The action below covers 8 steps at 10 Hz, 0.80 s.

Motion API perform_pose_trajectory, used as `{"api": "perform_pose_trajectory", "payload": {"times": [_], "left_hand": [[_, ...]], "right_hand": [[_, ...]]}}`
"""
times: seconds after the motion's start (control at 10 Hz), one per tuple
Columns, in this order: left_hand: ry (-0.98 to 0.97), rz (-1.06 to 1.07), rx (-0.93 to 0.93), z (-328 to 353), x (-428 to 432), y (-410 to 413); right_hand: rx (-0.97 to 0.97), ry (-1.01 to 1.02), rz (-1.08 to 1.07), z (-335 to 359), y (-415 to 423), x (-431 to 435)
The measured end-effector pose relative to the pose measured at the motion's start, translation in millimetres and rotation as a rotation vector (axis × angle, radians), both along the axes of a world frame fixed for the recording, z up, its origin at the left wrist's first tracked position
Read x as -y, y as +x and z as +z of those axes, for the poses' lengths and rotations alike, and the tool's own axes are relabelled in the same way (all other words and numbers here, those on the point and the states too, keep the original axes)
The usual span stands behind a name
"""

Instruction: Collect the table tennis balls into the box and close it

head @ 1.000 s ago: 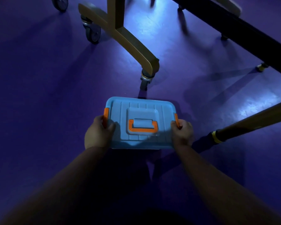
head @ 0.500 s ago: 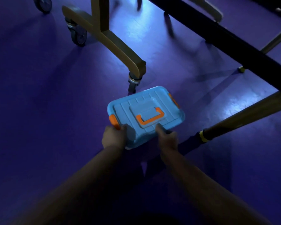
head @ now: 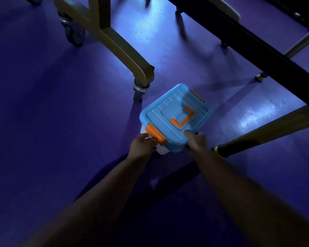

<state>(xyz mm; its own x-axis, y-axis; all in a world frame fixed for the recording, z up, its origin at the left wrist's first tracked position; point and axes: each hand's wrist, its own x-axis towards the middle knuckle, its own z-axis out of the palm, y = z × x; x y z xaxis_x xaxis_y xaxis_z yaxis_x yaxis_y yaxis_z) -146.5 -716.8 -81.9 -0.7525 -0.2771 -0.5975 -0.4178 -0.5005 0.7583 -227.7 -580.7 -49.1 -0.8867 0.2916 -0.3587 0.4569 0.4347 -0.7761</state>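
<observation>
Head view: at centre, against the purple floor [head: 61,122], sits the blue-lidded box [head: 175,118], a table leg [head: 121,49] at eleven o'clock. Our left hand [head: 143,145] fingers grip its corner beneath an orange latch [head: 155,134]; our right hand [head: 197,141] pinches the lid edge. We've just swung it counterclockwise with the lid on, so we judge closing is nearly finished.

Pale box [head: 161,151] under closed blue lid [head: 168,111], orange handle [head: 183,119] on top, orange latches [head: 155,135] at 7 and 1 o'clock ends, set diagonally.
</observation>
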Motion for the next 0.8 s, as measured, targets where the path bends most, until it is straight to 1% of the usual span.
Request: {"api": "perform_pose_trajectory", "payload": {"times": [0.1, 0.2, 0.3, 0.4, 0.5, 0.6, 0.7, 0.8], "left_hand": [[-0.044, -0.051, -0.006, -9, -2, -5], [-0.037, -0.064, -0.028, -12, -4, -8], [-0.042, -0.064, -0.052, -11, -6, -10], [-0.048, -0.056, -0.044, -11, -7, -11], [-0.072, -0.054, -0.012, -8, -8, -10], [-0.132, -0.044, -0.008, 4, -3, -8], [-0.242, -0.067, -0.008, 12, 6, -7], [-0.388, -0.049, 0.016, 18, 19, -3]], "right_hand": [[0.004, 0.056, 0.045, -13, -15, -8], [-0.002, 0.156, 0.076, -4, -16, -6], [-0.015, 0.192, 0.096, -4, -20, -6], [-0.037, 0.226, 0.126, -8, -21, -8], [-0.098, 0.293, 0.166, -5, -13, -8], [-0.306, 0.553, 0.303, -6, 1, -5], [-0.530, 0.885, 0.474, -10, 17, 2], [-0.680, 0.853, 0.555, -6, 24, 25]]}}
